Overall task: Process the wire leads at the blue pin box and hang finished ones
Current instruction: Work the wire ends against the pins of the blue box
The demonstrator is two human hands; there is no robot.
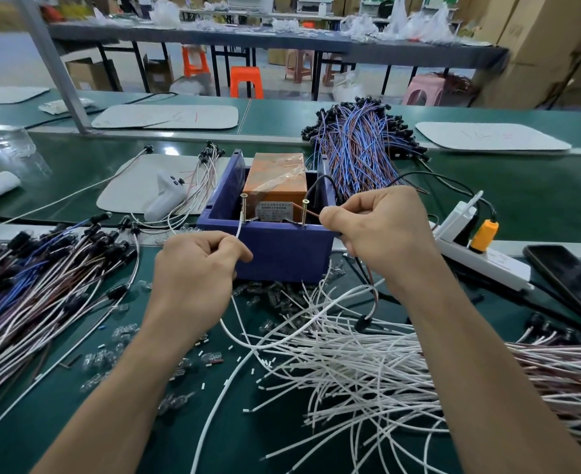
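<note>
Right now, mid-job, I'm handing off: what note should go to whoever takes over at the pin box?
Left hand pinches a white lead raised to the left pin.
Right hand pinches a brown lead by the right pin.
Both pins stand on the blue box's front wall.
Done, apparently: capped bundle behind the box.
Left: finish and hang these two, then the white pile near the right forearm.

I'm in a factory assembly hall: long green workbenches (487,186), heaps of wire leads (361,145), plastic stools (246,82), stacked cartons (549,46).
</note>
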